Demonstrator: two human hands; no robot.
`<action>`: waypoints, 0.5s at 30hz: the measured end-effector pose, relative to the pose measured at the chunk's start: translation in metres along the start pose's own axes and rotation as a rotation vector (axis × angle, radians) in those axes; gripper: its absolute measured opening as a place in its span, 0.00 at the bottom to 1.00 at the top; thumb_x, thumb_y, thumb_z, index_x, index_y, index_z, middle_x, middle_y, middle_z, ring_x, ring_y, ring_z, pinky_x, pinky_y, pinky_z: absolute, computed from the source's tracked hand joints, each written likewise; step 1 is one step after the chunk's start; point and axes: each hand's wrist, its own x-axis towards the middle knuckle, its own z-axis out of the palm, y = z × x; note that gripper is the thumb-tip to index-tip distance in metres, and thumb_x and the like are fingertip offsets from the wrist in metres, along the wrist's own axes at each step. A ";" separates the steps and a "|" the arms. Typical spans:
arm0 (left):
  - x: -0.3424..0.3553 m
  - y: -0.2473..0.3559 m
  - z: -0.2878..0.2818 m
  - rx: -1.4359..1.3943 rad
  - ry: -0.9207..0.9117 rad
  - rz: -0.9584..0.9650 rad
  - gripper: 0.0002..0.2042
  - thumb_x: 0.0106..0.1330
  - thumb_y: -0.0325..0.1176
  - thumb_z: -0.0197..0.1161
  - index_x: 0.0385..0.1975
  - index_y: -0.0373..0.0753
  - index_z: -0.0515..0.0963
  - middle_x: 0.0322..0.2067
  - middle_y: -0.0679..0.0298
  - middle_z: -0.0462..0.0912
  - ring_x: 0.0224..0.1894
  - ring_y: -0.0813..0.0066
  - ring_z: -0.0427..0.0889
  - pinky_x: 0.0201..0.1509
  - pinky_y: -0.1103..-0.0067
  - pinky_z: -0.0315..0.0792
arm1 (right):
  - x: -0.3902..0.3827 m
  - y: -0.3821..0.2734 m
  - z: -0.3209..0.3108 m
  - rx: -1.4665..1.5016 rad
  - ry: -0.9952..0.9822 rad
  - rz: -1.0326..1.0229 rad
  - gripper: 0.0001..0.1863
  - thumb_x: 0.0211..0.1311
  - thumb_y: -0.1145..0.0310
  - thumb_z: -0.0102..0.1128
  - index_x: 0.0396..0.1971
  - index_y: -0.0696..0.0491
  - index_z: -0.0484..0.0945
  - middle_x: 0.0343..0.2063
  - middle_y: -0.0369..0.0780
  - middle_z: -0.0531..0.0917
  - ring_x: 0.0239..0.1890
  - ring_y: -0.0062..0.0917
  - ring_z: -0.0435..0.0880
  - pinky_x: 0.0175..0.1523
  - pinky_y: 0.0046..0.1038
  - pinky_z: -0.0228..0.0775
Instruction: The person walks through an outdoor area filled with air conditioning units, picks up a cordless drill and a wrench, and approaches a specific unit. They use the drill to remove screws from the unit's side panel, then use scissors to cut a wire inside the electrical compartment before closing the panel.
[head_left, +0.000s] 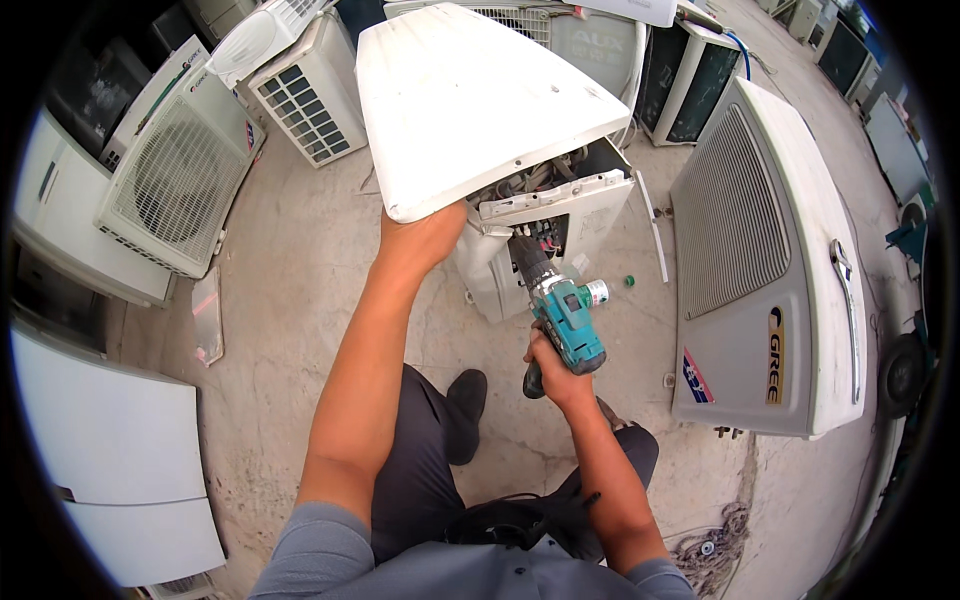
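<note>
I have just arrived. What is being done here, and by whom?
A person is working bare-handed on an air-conditioner unit. The left hand is at the near corner of the white lid, fingers hidden; wires show beneath it. The right hand grips a teal drill, its chuck pointing toward the unit. Whether the tip touches anything is hidden.

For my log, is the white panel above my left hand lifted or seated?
Lifted: the panel stands clear of the casing along its near edge, wiring shows between, with your left hand at the panel's near corner.
</note>
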 end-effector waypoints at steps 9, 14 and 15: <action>-0.001 0.010 -0.011 -0.125 -0.138 0.038 0.08 0.68 0.26 0.55 0.38 0.34 0.82 0.36 0.56 0.86 0.41 0.62 0.83 0.48 0.69 0.77 | -0.033 0.035 -0.022 -0.202 0.092 -0.131 0.05 0.59 0.72 0.65 0.31 0.58 0.81 0.23 0.42 0.83 0.23 0.30 0.82 0.31 0.31 0.73; -0.002 -0.003 0.001 -0.089 -0.126 0.096 0.12 0.66 0.28 0.58 0.47 0.36 0.82 0.44 0.51 0.86 0.46 0.51 0.83 0.53 0.66 0.76 | -0.080 0.077 -0.047 -0.637 0.235 -0.169 0.16 0.51 0.73 0.69 0.41 0.56 0.79 0.29 0.47 0.85 0.30 0.44 0.85 0.37 0.39 0.76; -0.003 -0.005 0.006 -0.100 -0.127 0.107 0.12 0.65 0.28 0.58 0.46 0.36 0.83 0.43 0.51 0.86 0.46 0.51 0.83 0.53 0.66 0.76 | -0.090 0.085 -0.048 -0.711 0.269 -0.100 0.18 0.49 0.73 0.69 0.43 0.56 0.79 0.30 0.48 0.85 0.32 0.47 0.85 0.37 0.41 0.76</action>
